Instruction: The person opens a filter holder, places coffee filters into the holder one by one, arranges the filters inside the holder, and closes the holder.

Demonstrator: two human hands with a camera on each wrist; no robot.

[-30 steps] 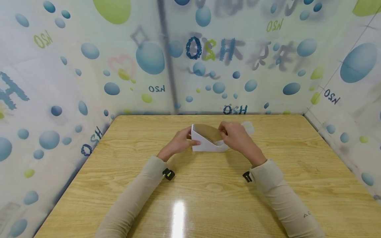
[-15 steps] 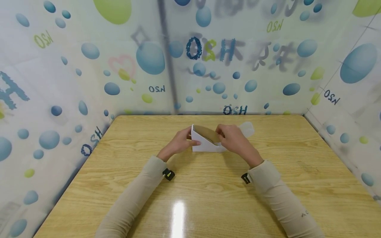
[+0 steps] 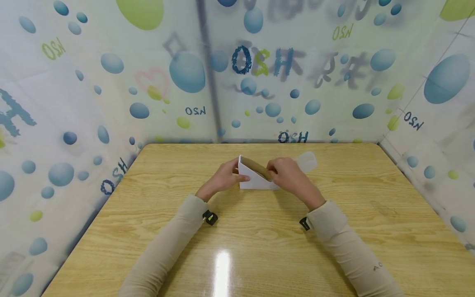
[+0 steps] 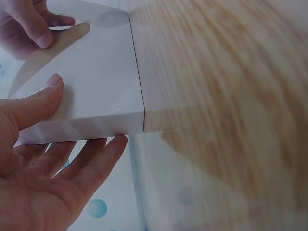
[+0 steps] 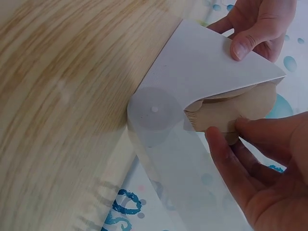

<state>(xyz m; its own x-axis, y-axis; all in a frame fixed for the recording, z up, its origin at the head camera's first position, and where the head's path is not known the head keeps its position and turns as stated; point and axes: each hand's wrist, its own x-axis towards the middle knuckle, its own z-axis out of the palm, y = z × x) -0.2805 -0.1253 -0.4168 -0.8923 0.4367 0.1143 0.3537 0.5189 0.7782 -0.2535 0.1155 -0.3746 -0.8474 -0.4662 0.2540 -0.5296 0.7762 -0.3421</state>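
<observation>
A white box (image 3: 256, 182) with a slanted opening stands on the table. My left hand (image 3: 224, 176) grips its tall end, thumb (image 4: 45, 98) on the near side and fingers on the end face. Inside sits a stack of brown paper coffee filters (image 3: 255, 166), with rounded edges and a crimped seam showing in the right wrist view. At the opening, my right hand (image 3: 291, 175) pinches the filters (image 5: 224, 113) between thumb and fingers. A translucent lid (image 3: 307, 161) hangs open from the box's low end, behind the right hand. The filters' lower part is hidden in the box.
The wooden table (image 3: 252, 231) carries the box near its far edge. Behind and beside it rise walls covered with a printed sheet (image 3: 315, 82) of blue and green bubbles. Black wrist straps (image 3: 210, 217) show at both cuffs.
My right hand has moved a little left and down along the opening. The filters' exposed edge sits lower and narrower than before. My left hand and the box have stayed put.
</observation>
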